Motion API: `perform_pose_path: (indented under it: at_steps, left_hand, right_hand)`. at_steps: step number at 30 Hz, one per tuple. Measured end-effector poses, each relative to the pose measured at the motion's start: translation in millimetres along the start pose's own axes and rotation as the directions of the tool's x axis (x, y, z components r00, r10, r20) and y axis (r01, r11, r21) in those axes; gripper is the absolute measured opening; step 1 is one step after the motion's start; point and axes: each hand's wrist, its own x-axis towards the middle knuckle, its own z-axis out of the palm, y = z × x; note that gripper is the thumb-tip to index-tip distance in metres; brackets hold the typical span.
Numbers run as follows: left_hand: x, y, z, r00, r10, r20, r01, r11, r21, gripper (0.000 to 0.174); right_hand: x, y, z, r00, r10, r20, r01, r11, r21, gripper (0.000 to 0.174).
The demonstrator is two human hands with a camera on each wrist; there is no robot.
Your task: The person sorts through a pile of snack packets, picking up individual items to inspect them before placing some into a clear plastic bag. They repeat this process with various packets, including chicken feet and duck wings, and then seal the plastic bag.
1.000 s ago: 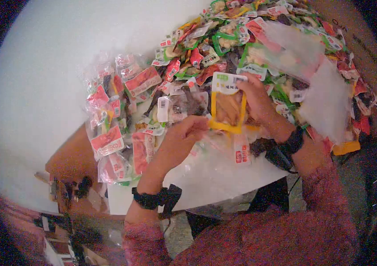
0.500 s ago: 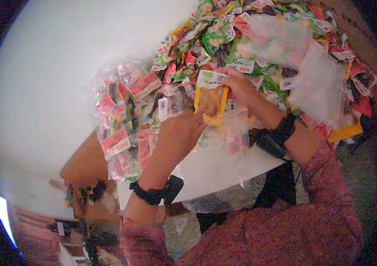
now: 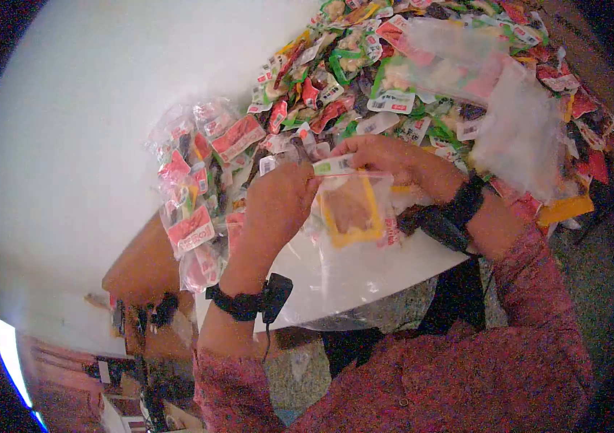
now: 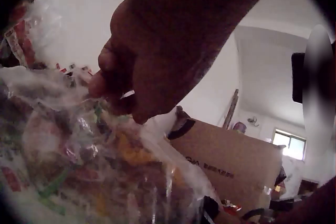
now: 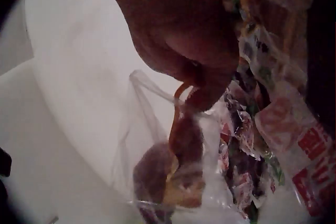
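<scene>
A yellow-edged packet [image 3: 352, 209] hangs mostly inside a clear plastic bag [image 3: 375, 249], its white top sticking out above the bag's mouth. The left hand [image 3: 278, 202] pinches the bag's edge at its left corner; in the left wrist view the left hand [image 4: 152, 61] has thumb and fingers together on the clear film. At the packet's white top, the right hand [image 3: 401, 164] grips with its fingers. The right wrist view shows the right hand [image 5: 184, 40] holding the packet's yellow edge, with the clear bag [image 5: 139, 108] around the packet.
A large heap of small colourful packets [image 3: 393, 102] spreads behind the hands, with empty-looking clear bags [image 3: 520, 137] on its right side. Filled clear bags [image 3: 191, 234] lie at the left on the white table [image 3: 300, 289]. A cardboard box [image 4: 226, 161] shows in the left wrist view.
The packet has moved down and into the clear bag, and its top has tilted. The left hand has moved slightly up, and the right hand has come lower, nearer to it.
</scene>
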Motion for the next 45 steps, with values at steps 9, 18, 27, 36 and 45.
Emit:
perform_pose_path:
  at_steps: [9,18,27,36,45]
  left_hand:
    - [4.4,-13.4,-2.7,0.998,-0.063,-0.015,0.054,0.934,-0.353,0.019]
    - [9.7,-12.2,-18.2,0.986,-0.141,0.09,0.166,0.884,-0.438,0.021]
    - [13.8,-39.2,1.1,0.936,-0.173,-0.308,0.061,0.938,-0.34,0.021]
    - [-9.2,-28.7,15.2,0.966,-0.254,-0.051,0.195,0.843,-0.501,0.015]
    - [-20.8,2.0,71.9,0.98,0.191,0.054,-0.098,0.703,-0.705,0.018]
  right_hand:
    - [-4.0,-8.2,11.0,0.993,-0.063,-0.098,0.094,0.933,0.349,0.037]
    - [-16.6,-21.3,23.1,0.811,0.267,0.521,-0.286,0.957,-0.046,0.032]
    - [-7.9,-9.8,19.9,0.991,0.001,0.135,0.021,0.987,-0.162,0.022]
    - [-9.2,-20.8,7.0,0.887,-0.206,-0.414,0.098,0.959,-0.266,0.018]
    - [1.0,-2.3,-16.3,0.832,-0.549,-0.086,0.092,0.288,-0.953,0.02]
